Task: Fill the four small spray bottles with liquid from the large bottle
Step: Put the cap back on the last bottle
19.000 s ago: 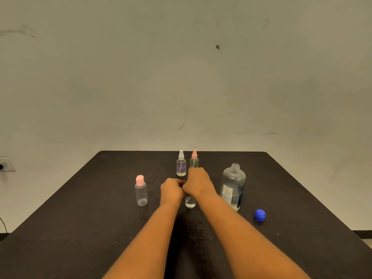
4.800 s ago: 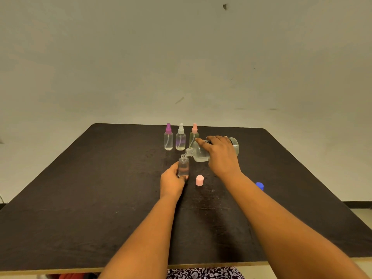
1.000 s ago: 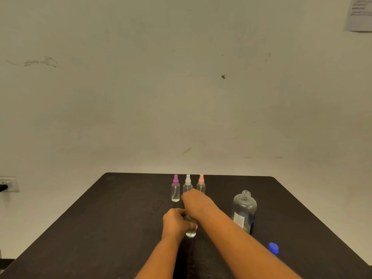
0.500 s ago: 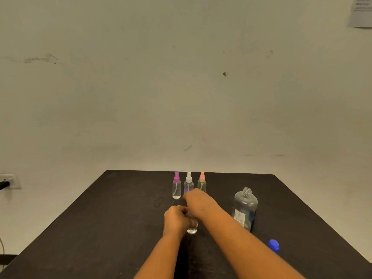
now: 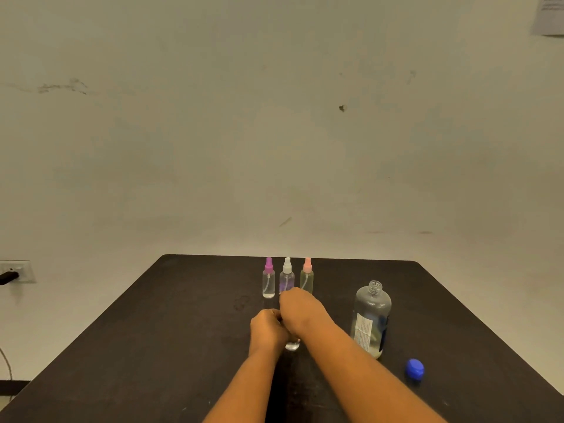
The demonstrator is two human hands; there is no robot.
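A small clear bottle (image 5: 292, 345) stands on the black table (image 5: 171, 331); only its base shows below my hands. My left hand (image 5: 268, 328) grips its body. My right hand (image 5: 300, 309) is curled over its top, which is hidden. Behind them stand three small spray bottles in a row: purple-capped (image 5: 268, 278), white-capped (image 5: 287, 276) and pink-capped (image 5: 307, 274). The large clear bottle (image 5: 370, 319) stands upright and uncapped to the right, with a little liquid at its bottom. Its blue cap (image 5: 414, 368) lies on the table further right.
A plain wall rises behind the table's far edge. A wall socket with a dark plug (image 5: 12, 272) is at the far left. A sheet of paper (image 5: 549, 13) hangs at the top right of the wall.
Both hands have stayed on the small bottle, the right one shifting slightly over its top. The view has drifted a little; the other bottles have not moved.
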